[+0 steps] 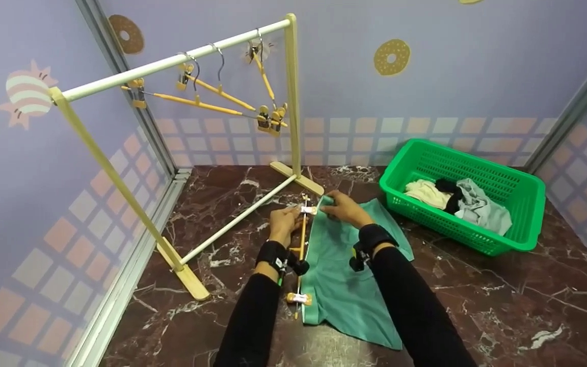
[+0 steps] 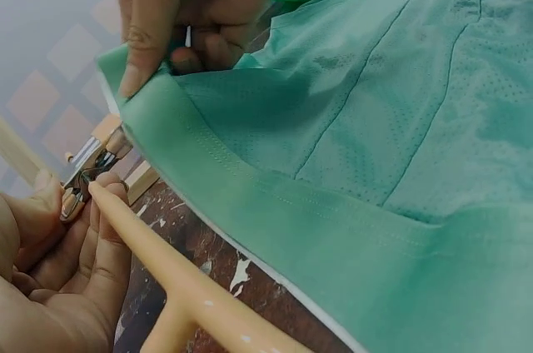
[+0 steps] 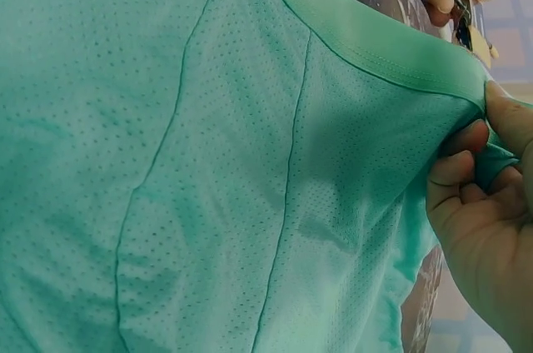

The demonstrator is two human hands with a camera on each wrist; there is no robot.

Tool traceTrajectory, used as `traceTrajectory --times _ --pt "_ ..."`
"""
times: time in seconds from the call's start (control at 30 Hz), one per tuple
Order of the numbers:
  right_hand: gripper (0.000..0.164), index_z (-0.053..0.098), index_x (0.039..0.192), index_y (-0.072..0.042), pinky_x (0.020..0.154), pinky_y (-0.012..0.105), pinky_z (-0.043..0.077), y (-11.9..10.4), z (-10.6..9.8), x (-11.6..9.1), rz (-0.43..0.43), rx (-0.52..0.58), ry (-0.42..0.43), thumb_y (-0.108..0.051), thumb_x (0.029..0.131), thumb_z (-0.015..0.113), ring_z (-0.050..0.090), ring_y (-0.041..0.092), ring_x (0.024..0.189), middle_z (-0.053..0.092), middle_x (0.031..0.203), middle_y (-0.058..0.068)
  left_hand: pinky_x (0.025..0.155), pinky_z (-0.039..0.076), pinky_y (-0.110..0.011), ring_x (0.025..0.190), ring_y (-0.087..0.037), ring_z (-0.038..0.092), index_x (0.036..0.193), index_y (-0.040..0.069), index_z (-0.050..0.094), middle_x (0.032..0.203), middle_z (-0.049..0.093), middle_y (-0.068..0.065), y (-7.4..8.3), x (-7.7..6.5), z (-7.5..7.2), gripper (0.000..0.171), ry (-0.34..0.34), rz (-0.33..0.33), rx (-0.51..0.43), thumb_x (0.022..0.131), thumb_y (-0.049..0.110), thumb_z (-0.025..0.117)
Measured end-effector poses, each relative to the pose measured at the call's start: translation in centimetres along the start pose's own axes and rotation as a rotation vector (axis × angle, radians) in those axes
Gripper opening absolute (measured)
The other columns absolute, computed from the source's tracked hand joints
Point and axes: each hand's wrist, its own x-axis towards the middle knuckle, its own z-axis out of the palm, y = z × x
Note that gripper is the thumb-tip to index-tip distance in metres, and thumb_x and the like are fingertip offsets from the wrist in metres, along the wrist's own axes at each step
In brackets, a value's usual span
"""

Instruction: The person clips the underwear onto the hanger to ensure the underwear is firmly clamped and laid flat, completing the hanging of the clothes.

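A pair of green mesh underpants (image 1: 349,285) lies flat on the floor, waistband to the left. Along the waistband runs a wooden clip hanger (image 1: 303,229). At its far end, my left hand (image 1: 284,223) pinches the far clip (image 2: 98,157) between thumb and fingers. My right hand (image 1: 348,210) pinches the far corner of the waistband (image 3: 400,53) and lifts it a little, close to that clip. The near clip (image 1: 299,298) sits at the waistband's near end; whether it bites the cloth I cannot tell.
A wooden rack (image 1: 293,97) stands at the left, with several clip hangers (image 1: 199,103) on its white rail. At the back right is a green basket (image 1: 523,204) holding cream, black and grey clothes (image 1: 482,209). Patterned walls close off the sides.
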Motion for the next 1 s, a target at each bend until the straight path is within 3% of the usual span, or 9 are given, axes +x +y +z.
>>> traceTrajectory --times 0.13,0.3,0.5,0.67,0.8,1.0 --pt "0.045 0.044 0.141 0.004 0.067 0.030 0.043 -0.04 0.15 0.20 0.002 -0.022 0.045 -0.012 0.103 0.061 0.053 0.018 0.076 0.058 0.099 0.012 0.058 0.056 -0.019 0.065 -0.013 0.067 0.118 -0.015 0.068 0.093 0.074 -0.017 0.01 -0.04 0.43 0.026 -0.024 0.012 -0.022 0.099 0.003 0.065" --pt "0.044 0.056 0.136 0.003 0.080 0.035 0.055 -0.17 0.31 0.54 -0.018 -0.140 0.145 -0.016 0.099 0.069 0.065 0.025 0.094 0.065 0.120 0.020 0.056 0.053 -0.019 0.064 -0.012 0.064 0.114 -0.015 0.070 0.091 0.073 -0.014 -0.05 -0.21 0.56 0.023 -0.018 0.025 0.000 0.098 0.001 0.065" --pt "0.037 0.062 0.128 0.005 0.092 0.046 0.055 -0.54 0.12 0.56 -0.058 -0.172 0.198 -0.013 0.097 0.071 0.065 0.035 0.107 0.066 0.121 0.023 0.059 0.052 -0.018 0.070 -0.012 0.065 0.119 -0.012 0.069 0.102 0.074 -0.019 -0.02 -0.27 0.82 0.026 -0.054 0.015 0.052 0.099 0.005 0.065" --pt "0.039 0.062 0.127 0.006 0.097 0.049 0.053 -0.74 0.17 0.66 -0.079 -0.224 0.229 -0.014 0.096 0.072 0.063 0.039 0.112 0.065 0.123 0.025 0.060 0.051 -0.019 0.071 -0.012 0.064 0.120 -0.010 0.069 0.097 0.073 -0.015 0.02 -0.27 0.96 0.026 -0.052 0.007 0.062 0.100 0.006 0.064" --pt "0.041 0.060 0.130 0.005 0.096 0.049 0.054 -0.87 0.32 0.59 -0.066 -0.229 0.245 -0.013 0.096 0.072 0.064 0.039 0.112 0.065 0.125 0.025 0.060 0.051 -0.021 0.070 -0.014 0.063 0.115 -0.011 0.072 0.088 0.071 -0.010 0.13 -0.28 1.02 0.025 -0.078 -0.003 0.049 0.100 0.008 0.065" --pt "0.038 0.061 0.130 0.005 0.090 0.046 0.057 -0.84 0.42 0.49 -0.064 -0.194 0.238 -0.012 0.097 0.070 0.067 0.037 0.104 0.066 0.123 0.025 0.061 0.050 -0.023 0.068 -0.015 0.061 0.109 -0.014 0.072 0.089 0.071 -0.013 0.07 -0.59 1.07 0.026 -0.090 0.022 0.031 0.099 0.010 0.067"
